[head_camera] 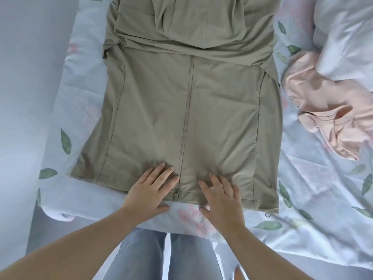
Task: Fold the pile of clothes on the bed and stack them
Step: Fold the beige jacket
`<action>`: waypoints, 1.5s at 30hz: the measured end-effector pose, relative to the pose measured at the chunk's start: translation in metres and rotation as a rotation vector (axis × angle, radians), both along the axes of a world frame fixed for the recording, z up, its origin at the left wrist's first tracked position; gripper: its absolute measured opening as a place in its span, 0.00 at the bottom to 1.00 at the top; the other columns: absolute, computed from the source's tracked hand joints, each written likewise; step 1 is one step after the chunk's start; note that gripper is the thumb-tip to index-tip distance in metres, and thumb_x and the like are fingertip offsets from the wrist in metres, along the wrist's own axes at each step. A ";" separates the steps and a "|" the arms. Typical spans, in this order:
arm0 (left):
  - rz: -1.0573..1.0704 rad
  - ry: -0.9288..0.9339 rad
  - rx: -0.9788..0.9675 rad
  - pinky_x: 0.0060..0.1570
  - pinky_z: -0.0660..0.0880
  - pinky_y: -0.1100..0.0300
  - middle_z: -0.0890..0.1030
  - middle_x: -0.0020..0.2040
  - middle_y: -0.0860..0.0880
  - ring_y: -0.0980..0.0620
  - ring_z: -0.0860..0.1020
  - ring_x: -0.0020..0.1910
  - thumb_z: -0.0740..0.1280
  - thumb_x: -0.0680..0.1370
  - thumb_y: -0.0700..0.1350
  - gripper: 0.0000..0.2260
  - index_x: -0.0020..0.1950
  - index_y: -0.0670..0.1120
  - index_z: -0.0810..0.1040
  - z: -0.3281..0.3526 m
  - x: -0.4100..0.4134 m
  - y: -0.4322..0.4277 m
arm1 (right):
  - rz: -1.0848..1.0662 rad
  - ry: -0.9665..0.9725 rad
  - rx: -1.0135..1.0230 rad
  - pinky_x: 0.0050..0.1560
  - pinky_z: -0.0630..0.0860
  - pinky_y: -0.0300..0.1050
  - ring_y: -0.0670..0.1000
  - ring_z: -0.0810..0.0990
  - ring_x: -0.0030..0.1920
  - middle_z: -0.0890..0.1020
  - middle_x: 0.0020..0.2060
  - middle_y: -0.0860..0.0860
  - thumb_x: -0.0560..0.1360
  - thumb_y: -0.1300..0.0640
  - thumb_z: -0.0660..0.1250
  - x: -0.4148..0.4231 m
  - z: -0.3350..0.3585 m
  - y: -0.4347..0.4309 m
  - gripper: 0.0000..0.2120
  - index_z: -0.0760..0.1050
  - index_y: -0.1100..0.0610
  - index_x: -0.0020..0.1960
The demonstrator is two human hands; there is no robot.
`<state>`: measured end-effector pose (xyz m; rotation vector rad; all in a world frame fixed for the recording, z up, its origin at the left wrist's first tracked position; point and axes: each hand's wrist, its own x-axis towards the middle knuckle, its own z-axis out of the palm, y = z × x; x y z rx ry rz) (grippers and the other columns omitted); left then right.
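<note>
Bright, soft daylight, cool bluish cast, slightly hazy. Faint shadows under both hands. Wide-angle bending at edges; corners soft, centre fairly sharp. No glare.

olive jacket (187, 110) top cut off, pink garment (327, 110) clipped at right edge

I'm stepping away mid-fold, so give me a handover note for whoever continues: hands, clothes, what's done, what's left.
Left hand: open, flat on the hem of the khaki zip-front jacket, left of the zipper.
Right hand: open, flat on the hem, right of the zipper.
Jacket: zipper side up on the floral bed sheet, with cloth folded across its upper part.
Crumpled peach garment: right of the jacket, unfolded.
Done: jacket spread out.
Left: probably fold the jacket up from the hem, fold the peach garment, then stack both. No stack in view.
</note>
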<state>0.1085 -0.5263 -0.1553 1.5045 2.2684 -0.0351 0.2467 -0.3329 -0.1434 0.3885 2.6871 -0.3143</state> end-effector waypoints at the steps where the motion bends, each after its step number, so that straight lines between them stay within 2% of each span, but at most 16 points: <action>1: -0.010 0.011 0.007 0.66 0.61 0.49 0.70 0.69 0.45 0.43 0.67 0.69 0.76 0.60 0.61 0.42 0.69 0.48 0.67 -0.002 -0.001 -0.001 | 0.011 0.006 0.014 0.53 0.75 0.59 0.58 0.72 0.59 0.75 0.62 0.54 0.50 0.41 0.81 0.000 -0.002 0.001 0.43 0.68 0.47 0.61; 4: -0.058 0.100 0.099 0.64 0.66 0.49 0.74 0.67 0.45 0.43 0.72 0.66 0.66 0.72 0.53 0.27 0.69 0.49 0.67 -0.006 -0.005 -0.004 | 0.050 0.023 0.045 0.50 0.75 0.58 0.58 0.70 0.57 0.77 0.61 0.54 0.51 0.43 0.81 0.000 -0.005 0.004 0.40 0.74 0.47 0.61; 6: -0.089 0.150 0.148 0.62 0.71 0.49 0.73 0.68 0.45 0.43 0.74 0.65 0.63 0.74 0.44 0.24 0.70 0.49 0.67 -0.008 -0.008 -0.007 | 0.069 0.053 0.068 0.48 0.76 0.57 0.57 0.71 0.56 0.79 0.59 0.53 0.53 0.51 0.81 0.002 -0.003 0.007 0.35 0.78 0.47 0.59; 8: -0.138 0.188 0.143 0.59 0.73 0.48 0.73 0.67 0.44 0.42 0.74 0.64 0.62 0.71 0.37 0.26 0.69 0.48 0.67 -0.008 -0.011 -0.009 | 0.070 0.081 0.074 0.46 0.77 0.55 0.57 0.76 0.53 0.80 0.57 0.52 0.53 0.61 0.79 0.000 -0.001 0.010 0.32 0.80 0.49 0.57; 11: -0.164 0.255 0.087 0.50 0.74 0.50 0.76 0.64 0.44 0.43 0.74 0.57 0.62 0.68 0.37 0.26 0.66 0.49 0.69 -0.001 -0.011 -0.009 | 0.045 0.122 0.057 0.38 0.78 0.51 0.57 0.81 0.44 0.83 0.48 0.51 0.49 0.69 0.76 -0.008 0.006 0.014 0.29 0.82 0.53 0.50; 15: 0.031 0.117 0.001 0.30 0.74 0.58 0.81 0.44 0.44 0.45 0.77 0.35 0.73 0.49 0.30 0.33 0.53 0.45 0.72 0.014 -0.020 -0.014 | -0.057 0.072 0.001 0.33 0.78 0.47 0.54 0.80 0.37 0.82 0.38 0.49 0.51 0.72 0.77 -0.016 0.024 0.017 0.26 0.81 0.55 0.46; 17: 0.121 -0.024 -0.028 0.26 0.75 0.60 0.79 0.39 0.46 0.46 0.77 0.34 0.75 0.50 0.28 0.30 0.49 0.44 0.73 0.028 -0.031 -0.013 | -0.097 0.003 -0.068 0.45 0.75 0.48 0.55 0.78 0.49 0.82 0.48 0.49 0.68 0.70 0.69 -0.021 0.036 0.018 0.21 0.78 0.55 0.57; 18: 0.181 -0.107 -0.043 0.32 0.76 0.58 0.79 0.42 0.46 0.45 0.78 0.39 0.73 0.58 0.28 0.25 0.51 0.44 0.74 0.034 -0.038 -0.011 | -0.116 -0.030 -0.107 0.49 0.73 0.47 0.55 0.76 0.54 0.80 0.53 0.49 0.74 0.68 0.62 -0.022 0.039 0.020 0.19 0.74 0.54 0.62; 20: 0.333 -0.286 -0.082 0.49 0.74 0.54 0.78 0.53 0.45 0.45 0.77 0.51 0.62 0.74 0.31 0.18 0.61 0.44 0.74 0.048 -0.052 -0.006 | -0.178 -0.046 -0.177 0.49 0.71 0.46 0.54 0.73 0.56 0.78 0.55 0.50 0.78 0.66 0.55 -0.025 0.047 0.023 0.17 0.70 0.55 0.64; 22: 0.436 -0.444 -0.110 0.51 0.71 0.55 0.79 0.55 0.44 0.44 0.76 0.53 0.57 0.79 0.34 0.15 0.62 0.44 0.75 0.065 -0.068 0.003 | -0.259 -0.015 -0.237 0.46 0.71 0.48 0.55 0.74 0.55 0.78 0.54 0.51 0.80 0.62 0.54 -0.033 0.060 0.026 0.14 0.70 0.56 0.63; 29: 0.326 -0.452 -0.277 0.45 0.70 0.55 0.77 0.46 0.48 0.48 0.75 0.46 0.53 0.82 0.47 0.09 0.53 0.48 0.72 0.133 -0.092 0.018 | -0.251 -0.084 -0.417 0.38 0.67 0.46 0.52 0.73 0.39 0.74 0.36 0.48 0.81 0.53 0.55 -0.068 0.111 0.038 0.08 0.71 0.54 0.48; 33: 0.347 -0.689 -0.404 0.46 0.72 0.61 0.78 0.45 0.55 0.56 0.76 0.45 0.63 0.76 0.62 0.15 0.51 0.51 0.76 0.162 -0.091 0.013 | -0.226 -0.321 -0.552 0.38 0.71 0.44 0.50 0.75 0.37 0.75 0.33 0.46 0.80 0.47 0.58 -0.076 0.136 0.032 0.15 0.68 0.48 0.35; 35: 0.268 -0.745 -0.521 0.39 0.69 0.64 0.75 0.39 0.55 0.57 0.73 0.38 0.69 0.72 0.61 0.15 0.44 0.50 0.75 0.171 -0.088 0.013 | -0.170 -0.473 -0.607 0.37 0.68 0.39 0.46 0.72 0.35 0.73 0.33 0.45 0.80 0.47 0.58 -0.076 0.150 0.026 0.17 0.67 0.48 0.33; 39: 0.149 -0.776 -0.693 0.38 0.69 0.63 0.75 0.34 0.54 0.55 0.73 0.35 0.71 0.72 0.59 0.17 0.45 0.45 0.76 0.180 -0.089 0.017 | -0.089 -0.688 -0.615 0.39 0.66 0.37 0.45 0.72 0.37 0.74 0.35 0.45 0.79 0.41 0.58 -0.071 0.163 0.017 0.16 0.72 0.49 0.38; 43: 0.195 -0.671 -0.557 0.34 0.65 0.62 0.75 0.38 0.50 0.53 0.72 0.36 0.70 0.72 0.59 0.18 0.41 0.45 0.73 0.182 -0.112 0.026 | -0.262 -0.612 -0.647 0.35 0.62 0.40 0.47 0.67 0.31 0.68 0.30 0.48 0.75 0.35 0.59 -0.081 0.167 0.027 0.24 0.64 0.53 0.32; 45: 0.242 -0.632 -0.441 0.35 0.65 0.62 0.75 0.40 0.49 0.53 0.72 0.38 0.70 0.73 0.58 0.18 0.44 0.43 0.73 0.184 -0.129 0.035 | -0.269 -0.516 -0.625 0.34 0.63 0.38 0.45 0.68 0.32 0.69 0.31 0.46 0.72 0.35 0.64 -0.094 0.173 0.039 0.22 0.64 0.52 0.34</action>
